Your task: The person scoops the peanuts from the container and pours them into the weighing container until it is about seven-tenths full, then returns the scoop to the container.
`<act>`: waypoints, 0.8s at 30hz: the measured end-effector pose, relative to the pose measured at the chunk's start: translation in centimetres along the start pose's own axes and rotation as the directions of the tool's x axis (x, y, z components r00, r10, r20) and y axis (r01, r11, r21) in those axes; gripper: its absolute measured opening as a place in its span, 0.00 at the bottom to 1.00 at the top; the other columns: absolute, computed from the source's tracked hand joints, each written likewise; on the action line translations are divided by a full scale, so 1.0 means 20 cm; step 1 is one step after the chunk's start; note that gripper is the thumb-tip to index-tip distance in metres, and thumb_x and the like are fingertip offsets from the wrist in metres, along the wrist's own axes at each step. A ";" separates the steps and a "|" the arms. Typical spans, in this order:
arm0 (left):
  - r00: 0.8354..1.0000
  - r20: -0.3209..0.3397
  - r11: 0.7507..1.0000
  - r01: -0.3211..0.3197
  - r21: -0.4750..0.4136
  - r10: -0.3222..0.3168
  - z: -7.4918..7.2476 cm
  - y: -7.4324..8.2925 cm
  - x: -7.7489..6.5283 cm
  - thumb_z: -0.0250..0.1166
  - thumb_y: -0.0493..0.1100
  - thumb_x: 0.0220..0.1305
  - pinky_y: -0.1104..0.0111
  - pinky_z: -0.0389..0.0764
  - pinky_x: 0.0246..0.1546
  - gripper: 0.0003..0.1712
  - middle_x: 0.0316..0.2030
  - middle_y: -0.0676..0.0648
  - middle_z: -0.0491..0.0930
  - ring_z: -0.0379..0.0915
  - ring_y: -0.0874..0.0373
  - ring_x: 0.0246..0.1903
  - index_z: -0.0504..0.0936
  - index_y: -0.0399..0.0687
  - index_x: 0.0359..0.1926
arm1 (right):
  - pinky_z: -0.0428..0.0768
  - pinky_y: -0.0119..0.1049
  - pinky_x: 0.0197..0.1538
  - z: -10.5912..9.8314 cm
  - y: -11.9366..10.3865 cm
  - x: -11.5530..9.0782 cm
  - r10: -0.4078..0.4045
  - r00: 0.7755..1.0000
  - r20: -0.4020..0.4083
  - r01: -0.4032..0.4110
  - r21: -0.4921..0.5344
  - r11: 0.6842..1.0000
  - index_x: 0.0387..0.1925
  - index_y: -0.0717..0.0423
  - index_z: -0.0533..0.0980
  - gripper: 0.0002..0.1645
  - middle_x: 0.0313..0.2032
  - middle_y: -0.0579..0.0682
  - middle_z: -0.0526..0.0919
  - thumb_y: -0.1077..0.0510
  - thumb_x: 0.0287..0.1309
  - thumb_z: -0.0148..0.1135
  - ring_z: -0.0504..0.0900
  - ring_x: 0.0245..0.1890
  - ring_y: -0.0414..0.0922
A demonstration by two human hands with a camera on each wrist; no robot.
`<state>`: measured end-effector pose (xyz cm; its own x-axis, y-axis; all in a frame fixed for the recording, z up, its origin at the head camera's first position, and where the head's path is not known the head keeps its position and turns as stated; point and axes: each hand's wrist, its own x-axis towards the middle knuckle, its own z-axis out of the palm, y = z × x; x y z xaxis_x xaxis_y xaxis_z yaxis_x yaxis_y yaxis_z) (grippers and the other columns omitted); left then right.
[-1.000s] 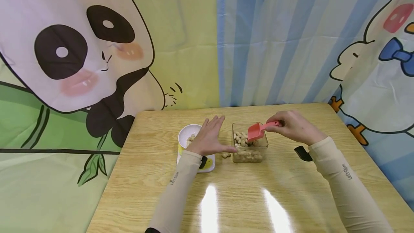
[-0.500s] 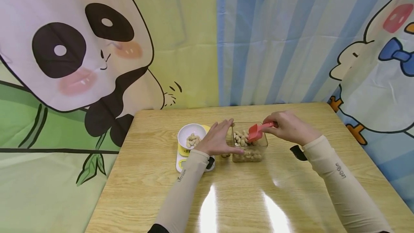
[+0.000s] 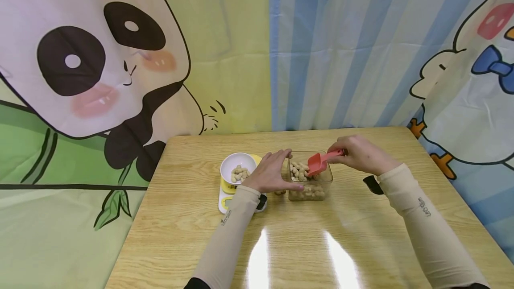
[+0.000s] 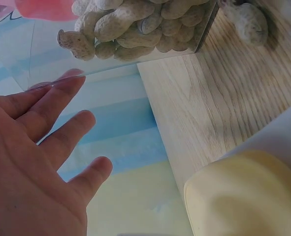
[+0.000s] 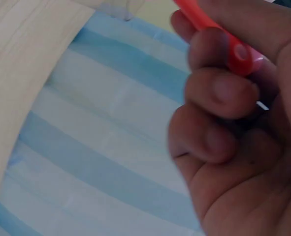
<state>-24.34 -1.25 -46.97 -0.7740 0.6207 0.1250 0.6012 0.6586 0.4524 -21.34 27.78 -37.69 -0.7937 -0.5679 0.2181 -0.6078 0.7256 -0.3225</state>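
Observation:
A clear rectangular container (image 3: pixel 308 183) full of unshelled peanuts (image 3: pixel 298 173) stands near the back of the table. My left hand (image 3: pixel 267 175) touches its left side, fingers mostly straight, thumb along the front wall. In the left wrist view two fingertips (image 4: pixel 69 83) meet the clear wall and the other fingers spread apart. My right hand (image 3: pixel 363 157) pinches the handle of a small red scoop (image 3: pixel 315 164), whose blade dips among the peanuts. The right wrist view shows curled fingers around the handle's end (image 5: pixel 241 59); the blade is out of that view.
Left of the container, a white bowl (image 3: pixel 228 162) with several peanuts (image 3: pixel 239 173) sits on a yellow and white kitchen scale (image 3: pixel 222 206). The left forearm partly covers the scale. Loose peanuts (image 3: pixel 279 192) lie on the table between scale and container. A cartoon-print curtain (image 3: pixel 229 57) hangs behind.
My left hand has moved right from over the scale to the container's side, uncovering more of the bowl. The scoop has stayed in the container with only slight shifts.

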 end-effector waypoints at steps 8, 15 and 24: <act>1.000 0.011 1.000 0.015 -0.006 -0.015 0.01 0.00 0.00 0.65 0.85 0.43 0.56 0.48 0.76 0.68 0.70 0.55 0.68 0.61 0.56 0.71 0.56 0.55 0.78 | 0.76 0.32 0.27 0.01 0.08 -0.01 -0.049 0.999 -0.016 0.050 0.068 0.996 0.40 0.51 0.87 0.07 0.31 0.37 0.82 0.55 0.61 0.73 0.73 0.23 0.34; 1.000 0.010 1.000 0.020 -0.014 -0.019 0.00 -0.01 0.00 0.64 0.85 0.43 0.55 0.48 0.76 0.68 0.69 0.56 0.68 0.61 0.57 0.71 0.56 0.56 0.78 | 0.74 0.31 0.23 0.05 0.10 -0.02 -0.086 0.995 -0.052 0.093 0.138 0.986 0.42 0.49 0.87 0.08 0.31 0.35 0.82 0.54 0.61 0.72 0.72 0.20 0.34; 1.000 0.015 0.999 0.022 -0.025 -0.021 0.00 -0.01 0.00 0.63 0.86 0.42 0.56 0.48 0.76 0.69 0.70 0.57 0.67 0.60 0.57 0.71 0.56 0.55 0.79 | 0.74 0.31 0.22 0.08 0.08 0.01 -0.064 0.996 -0.070 0.072 0.124 0.990 0.42 0.51 0.88 0.09 0.29 0.36 0.82 0.55 0.60 0.74 0.72 0.20 0.34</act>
<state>-24.43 -1.26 -47.06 -0.7837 0.6127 0.1023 0.5791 0.6612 0.4768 -22.40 28.17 -39.64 -0.7530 -0.5847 0.3018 -0.6558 0.6288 -0.4178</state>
